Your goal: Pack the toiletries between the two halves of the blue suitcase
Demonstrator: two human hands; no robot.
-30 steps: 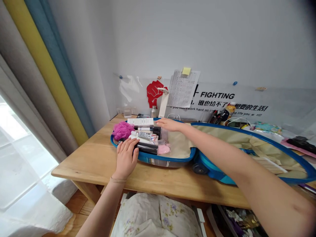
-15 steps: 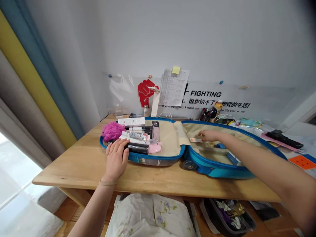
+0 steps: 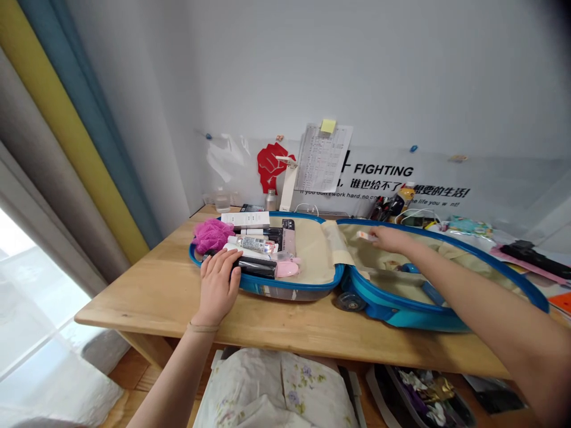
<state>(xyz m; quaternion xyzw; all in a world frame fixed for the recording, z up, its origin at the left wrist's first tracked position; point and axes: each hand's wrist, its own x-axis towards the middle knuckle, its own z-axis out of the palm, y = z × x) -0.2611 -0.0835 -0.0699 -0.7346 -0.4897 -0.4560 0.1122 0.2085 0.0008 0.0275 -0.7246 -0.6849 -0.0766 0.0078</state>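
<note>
A blue suitcase [image 3: 289, 288] lies spread open on the wooden table, with a cream lining. My right hand [image 3: 389, 239] pinches a small white box with an orange mark [image 3: 364, 236] over the right half. My left hand [image 3: 218, 285] lies with fingers stretched over the front rim of the left half, touching the edge of the things there. Beside it are a black cylindrical item [image 3: 259, 267] with a pink end, a clear glittery tube [image 3: 255, 244], a purple bath puff [image 3: 213, 236] and a long white box [image 3: 245, 220]. A blue object [image 3: 409, 268] sits in the right half.
Behind the suitcase stand a white desk lamp [image 3: 288, 187], a silver bottle [image 3: 270, 200] and a yellow-labelled bottle [image 3: 405, 195]. A black item [image 3: 535, 261] lies at the right. Under the table is a bin [image 3: 461, 410] with crumpled wrappers.
My right hand has lifted the small white box up from the lining of the right half. My left hand stays at the rim. The view has shifted slightly left.
</note>
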